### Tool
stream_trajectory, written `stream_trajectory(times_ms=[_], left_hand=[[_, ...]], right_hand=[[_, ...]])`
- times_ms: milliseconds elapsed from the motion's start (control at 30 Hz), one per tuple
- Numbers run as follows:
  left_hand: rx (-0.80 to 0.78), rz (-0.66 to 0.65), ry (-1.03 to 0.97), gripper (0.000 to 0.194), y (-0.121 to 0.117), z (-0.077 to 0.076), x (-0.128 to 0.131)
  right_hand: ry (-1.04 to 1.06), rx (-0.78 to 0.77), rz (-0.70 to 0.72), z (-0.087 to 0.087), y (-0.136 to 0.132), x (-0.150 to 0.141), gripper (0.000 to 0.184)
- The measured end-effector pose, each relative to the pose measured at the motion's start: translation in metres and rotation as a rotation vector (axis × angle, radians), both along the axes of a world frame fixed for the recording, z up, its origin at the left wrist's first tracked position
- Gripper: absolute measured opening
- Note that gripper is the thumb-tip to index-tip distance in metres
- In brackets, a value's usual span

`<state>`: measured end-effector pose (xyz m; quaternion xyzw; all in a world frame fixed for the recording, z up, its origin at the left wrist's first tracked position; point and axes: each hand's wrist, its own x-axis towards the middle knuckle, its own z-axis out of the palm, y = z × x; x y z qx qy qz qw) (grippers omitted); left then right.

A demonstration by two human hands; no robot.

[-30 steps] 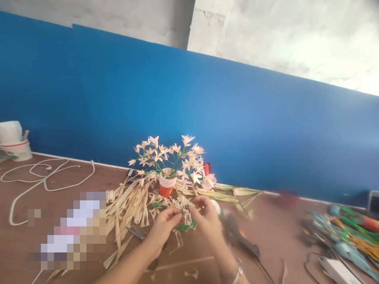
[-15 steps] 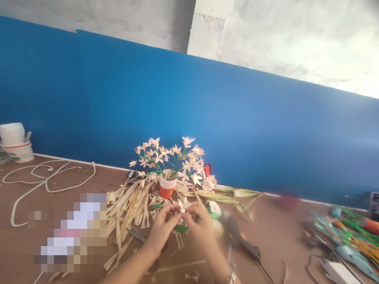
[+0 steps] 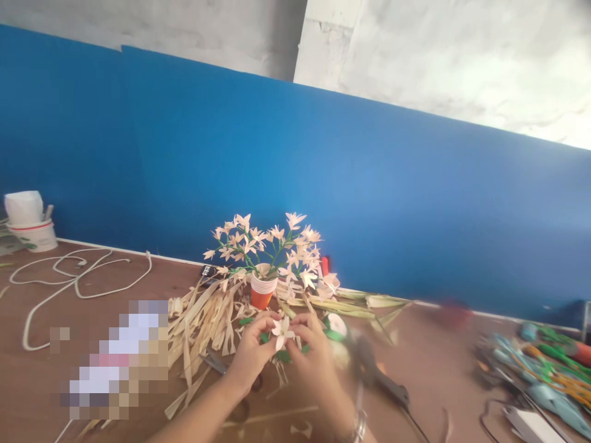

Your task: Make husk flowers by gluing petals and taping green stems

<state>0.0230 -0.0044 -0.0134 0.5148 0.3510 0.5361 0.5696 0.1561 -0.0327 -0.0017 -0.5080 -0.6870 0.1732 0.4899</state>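
Note:
A small pale handmade flower (image 3: 281, 332) with pointed petals is held up between my two hands, its face turned toward me. My left hand (image 3: 253, 355) pinches it from the left with thumb and fingertips. From the right, my right hand (image 3: 314, 352) has its curled fingers at the petals' edge. Just beyond my fingers stands an orange and white paper cup (image 3: 263, 294) holding green-stemmed branches of similar flowers (image 3: 249, 245). Scissors (image 3: 213, 362) lie left of my left wrist, their handles partly hidden by my arm.
Dried husk strips (image 3: 203, 323) spread left of the cup. On the right are a roll of tape (image 3: 335, 326), a dark glue gun (image 3: 385, 384) with a cord, and a pile of colourful cords (image 3: 549, 363). A white cable (image 3: 74, 280) loops at left. A blue panel (image 3: 295, 166) rises behind.
The flower has turned so its open petals show toward me. My right fingers have shifted slightly away from its centre. The view has moved a little.

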Motion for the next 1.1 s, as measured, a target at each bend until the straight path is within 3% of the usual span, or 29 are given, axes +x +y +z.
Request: stream_trajectory(times_ms=[567, 1100], left_hand=[[0.022, -0.070, 0.030, 0.015, -0.0024, 0.0074, -0.0047], [0.007, -0.112, -0.034, 0.016, -0.0028, 0.0028, -0.0045]], right_hand=[[-0.010, 0.013, 0.038, 0.0006, -0.0005, 0.0033, 0.021], [-0.087, 0.025, 0.043, -0.0027, -0.0008, 0.0033, 0.021]])
